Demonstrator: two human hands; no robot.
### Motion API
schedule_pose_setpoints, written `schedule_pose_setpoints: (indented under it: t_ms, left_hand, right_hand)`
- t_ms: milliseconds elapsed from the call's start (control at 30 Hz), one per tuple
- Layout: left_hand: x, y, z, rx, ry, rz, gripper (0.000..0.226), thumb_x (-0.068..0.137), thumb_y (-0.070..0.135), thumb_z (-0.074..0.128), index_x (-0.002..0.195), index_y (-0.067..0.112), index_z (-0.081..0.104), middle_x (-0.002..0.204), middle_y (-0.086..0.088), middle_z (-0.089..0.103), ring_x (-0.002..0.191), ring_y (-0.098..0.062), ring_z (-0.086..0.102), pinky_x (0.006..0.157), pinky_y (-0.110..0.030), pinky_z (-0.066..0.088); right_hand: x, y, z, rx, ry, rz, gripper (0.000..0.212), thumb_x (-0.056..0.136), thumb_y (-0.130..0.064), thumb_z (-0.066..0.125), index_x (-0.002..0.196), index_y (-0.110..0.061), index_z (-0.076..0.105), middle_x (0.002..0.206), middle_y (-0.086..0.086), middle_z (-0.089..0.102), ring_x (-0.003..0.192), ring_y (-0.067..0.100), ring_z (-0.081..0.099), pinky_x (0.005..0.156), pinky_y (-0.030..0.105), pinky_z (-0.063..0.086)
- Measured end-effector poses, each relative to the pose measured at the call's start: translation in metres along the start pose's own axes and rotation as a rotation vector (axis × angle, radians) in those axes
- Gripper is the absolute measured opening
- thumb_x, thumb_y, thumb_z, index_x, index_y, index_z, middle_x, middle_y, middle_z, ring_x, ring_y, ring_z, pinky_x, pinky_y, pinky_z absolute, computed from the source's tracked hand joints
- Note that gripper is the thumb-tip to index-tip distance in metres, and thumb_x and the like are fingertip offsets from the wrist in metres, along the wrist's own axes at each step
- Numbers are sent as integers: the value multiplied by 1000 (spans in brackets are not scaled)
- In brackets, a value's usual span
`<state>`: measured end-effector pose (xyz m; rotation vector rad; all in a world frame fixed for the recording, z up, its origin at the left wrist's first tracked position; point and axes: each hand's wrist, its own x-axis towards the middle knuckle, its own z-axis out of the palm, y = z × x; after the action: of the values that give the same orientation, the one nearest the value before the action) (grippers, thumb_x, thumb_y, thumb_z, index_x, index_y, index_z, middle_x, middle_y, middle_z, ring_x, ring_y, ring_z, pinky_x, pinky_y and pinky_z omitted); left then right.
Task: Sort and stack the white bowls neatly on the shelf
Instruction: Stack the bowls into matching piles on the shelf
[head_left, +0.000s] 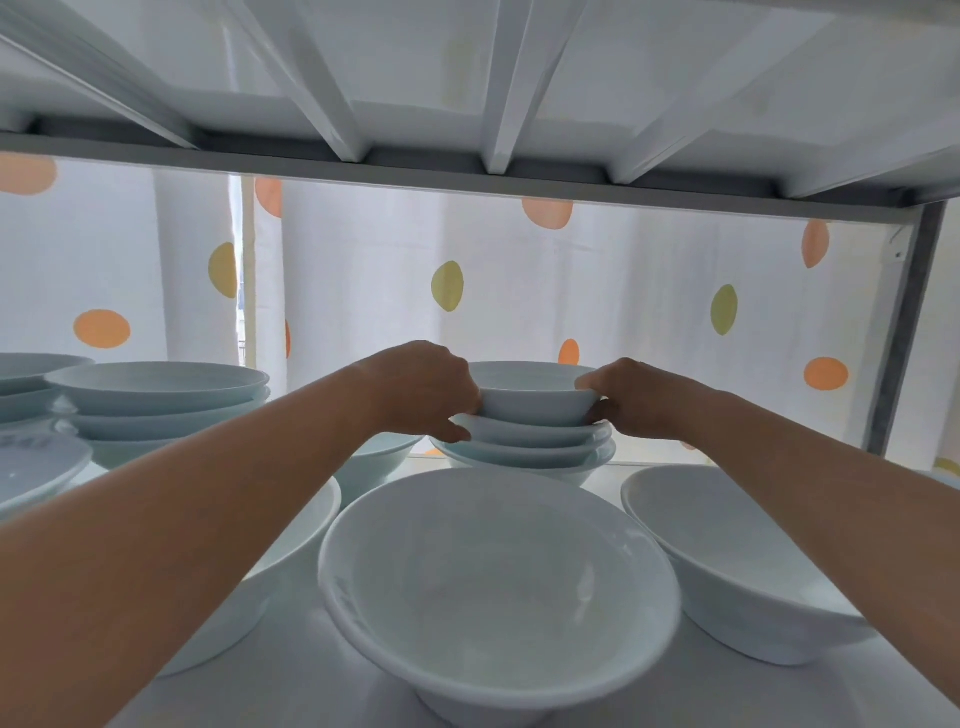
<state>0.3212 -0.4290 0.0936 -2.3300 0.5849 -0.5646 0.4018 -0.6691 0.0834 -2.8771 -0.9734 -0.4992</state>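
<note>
A small white bowl (535, 402) sits on top of a stack of white bowls (524, 449) at the back middle of the shelf (841, 686). My left hand (428, 389) grips its left rim and my right hand (631, 397) grips its right rim, fingers curled over the edge. Whether the bowl rests fully on the stack or hangs just above it is unclear. A large white bowl (498, 582) stands in front, with another large bowl (727, 561) to its right. A third bowl (291, 561) lies partly hidden under my left forearm.
At the back left stands a stack of wide white bowls (156, 400), with more dishes (36, 467) at the far left edge. An upper shelf (467, 171) hangs low overhead. A grey metal post (904, 332) rises at the right. A spotted curtain (623, 291) hangs behind.
</note>
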Motion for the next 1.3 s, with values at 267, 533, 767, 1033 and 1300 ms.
schedule_pose_setpoints:
  t_ms: [267,533,767,1033,1300]
  left_hand:
    - [-9,9,-24,-437,259,-293,34,83,57,54,76,26,64,70,11,61,69,-14,57,63,-25,36]
    - [5,51,-58,-616,256,-360,20,84,49,57,85,30,62,77,13,58,76,-11,55,63,-25,36]
    - [24,118,-113,-795,204,-169,20,85,49,57,95,33,65,87,14,60,87,-9,54,79,-27,44]
    - [26,191,-172,-735,97,-16,42,91,55,42,113,26,63,104,10,60,103,-14,53,85,-29,43]
    - [42,257,-165,-672,-17,-233,45,88,54,49,121,26,58,128,-2,54,113,-22,55,92,-31,42]
  right_hand:
    - [-9,-6,-5,-168,-21,-64,35,79,4,41,68,-28,35,80,1,50,75,24,53,69,39,50]
    - [-52,11,-24,-111,96,-102,59,77,10,40,126,-21,52,117,7,57,109,26,54,92,41,47]
    - [-141,46,-51,-132,109,135,41,88,2,43,120,-17,59,115,8,62,110,22,55,96,31,43]
    - [-254,77,-63,-41,6,509,52,77,-1,44,124,-18,58,123,7,61,111,20,55,93,26,44]
    - [-294,108,-25,-153,5,481,38,85,-24,55,123,-18,57,127,6,59,117,26,52,98,35,41]
